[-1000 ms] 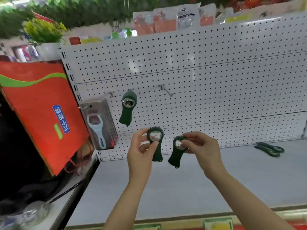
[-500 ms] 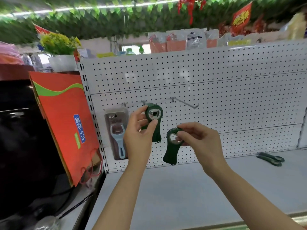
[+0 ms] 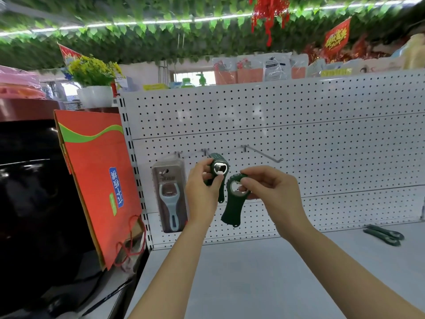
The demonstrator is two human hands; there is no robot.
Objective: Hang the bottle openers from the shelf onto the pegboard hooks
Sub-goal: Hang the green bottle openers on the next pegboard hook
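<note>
My left hand (image 3: pixel 202 192) grips a dark green bottle opener (image 3: pixel 219 169) by its head, held up against the tip of the middle pegboard hook (image 3: pixel 204 151). Whether the hook passes through its opening is hidden by my fingers. My right hand (image 3: pixel 271 192) pinches the ring of a second green opener (image 3: pixel 232 203), which dangles handle-down in front of the white pegboard (image 3: pixel 322 134). A long bare hook (image 3: pixel 262 154) juts out just above my right hand. Two more green openers (image 3: pixel 384 234) lie on the shelf (image 3: pixel 276 272) at the far right.
A packaged grey-blue opener (image 3: pixel 170 196) hangs on the leftmost hook beside my left hand. An orange paper bag (image 3: pixel 99 180) leans at the pegboard's left edge, with a black appliance (image 3: pixel 34 192) beyond it. Goods line the top of the board.
Both hands rose with their openers toward the hooks. The left hand's opener went from below the hanging opener up to the middle hook, now covering it. The view tilted upward.
</note>
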